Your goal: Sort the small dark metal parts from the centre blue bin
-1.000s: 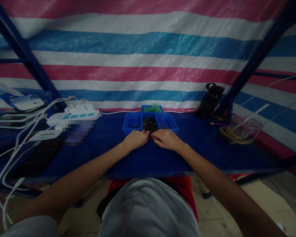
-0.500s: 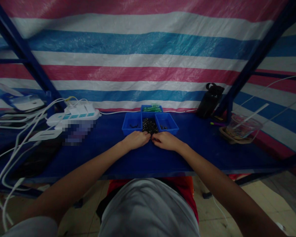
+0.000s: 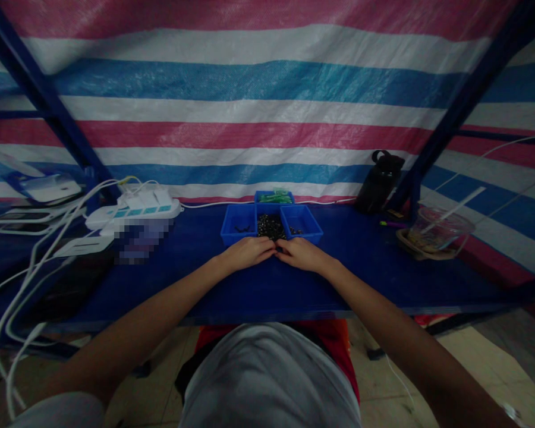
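Note:
My left hand and my right hand rest side by side on the blue table, fingertips meeting just in front of the blue trays. Both have their fingers curled and pinched together at the middle; what they hold is too small and dark to name. The middle tray is heaped with small black parts. A left tray holds a few dark pieces. A right tray holds a few as well. Behind them stands a tray with green parts.
A white power strip with plugs and white cables lies at the left, with phones beyond it. A black bottle stands at the back right. A clear cup with a straw sits at the right edge. Striped tarpaulin forms the back wall.
Both hands have drawn back slightly from the middle tray's edge toward me, and their fingertips have come together.

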Motion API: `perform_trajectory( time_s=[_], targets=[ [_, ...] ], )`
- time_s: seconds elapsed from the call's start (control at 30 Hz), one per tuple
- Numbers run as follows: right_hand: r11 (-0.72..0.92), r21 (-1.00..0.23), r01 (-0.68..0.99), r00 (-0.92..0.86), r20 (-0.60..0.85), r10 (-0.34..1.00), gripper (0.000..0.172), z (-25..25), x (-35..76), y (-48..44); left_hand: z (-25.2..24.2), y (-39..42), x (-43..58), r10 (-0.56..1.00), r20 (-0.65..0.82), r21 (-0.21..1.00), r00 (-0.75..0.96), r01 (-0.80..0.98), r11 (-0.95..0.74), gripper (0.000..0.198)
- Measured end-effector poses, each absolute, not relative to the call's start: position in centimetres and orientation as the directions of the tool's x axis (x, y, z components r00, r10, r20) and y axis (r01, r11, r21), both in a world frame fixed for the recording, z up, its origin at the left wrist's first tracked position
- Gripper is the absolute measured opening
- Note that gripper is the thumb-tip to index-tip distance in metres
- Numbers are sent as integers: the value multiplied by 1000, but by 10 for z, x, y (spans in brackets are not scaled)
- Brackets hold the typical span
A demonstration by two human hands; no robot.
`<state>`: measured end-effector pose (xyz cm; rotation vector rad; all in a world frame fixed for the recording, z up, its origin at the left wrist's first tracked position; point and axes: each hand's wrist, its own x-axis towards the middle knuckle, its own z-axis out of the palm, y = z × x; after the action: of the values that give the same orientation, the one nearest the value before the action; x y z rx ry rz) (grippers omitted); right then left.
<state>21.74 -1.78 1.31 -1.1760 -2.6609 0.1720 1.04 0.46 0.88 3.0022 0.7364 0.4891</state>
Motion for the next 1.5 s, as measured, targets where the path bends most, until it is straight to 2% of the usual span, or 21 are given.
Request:
perform_trajectory(
  time_s=[0.17, 0.33, 0.73, 1.17, 1.5],
  targets=[
    [711, -154, 686, -690, 170, 703, 25, 9, 219, -15, 8, 4, 12, 479, 289, 178, 829, 445, -877, 20],
    [710, -170, 684, -690, 166, 705, 22, 10, 219, -15, 11, 1, 13, 540, 278, 208, 794, 499, -841, 19],
    [672, -149, 725, -659, 135, 740, 25, 13, 217, -16, 11, 2, 11, 569, 211, 95, 794, 563, -821, 19],
    [696, -174, 697, -682, 140, 718, 21, 13, 218, -16, 12, 2, 11, 534, 230, 124, 814, 520, -845, 19],
    [686, -198, 700, -674, 136, 726, 22, 16, 217, -17, 12, 1, 11, 550, 234, 87, 802, 546, -833, 17]
  ],
)
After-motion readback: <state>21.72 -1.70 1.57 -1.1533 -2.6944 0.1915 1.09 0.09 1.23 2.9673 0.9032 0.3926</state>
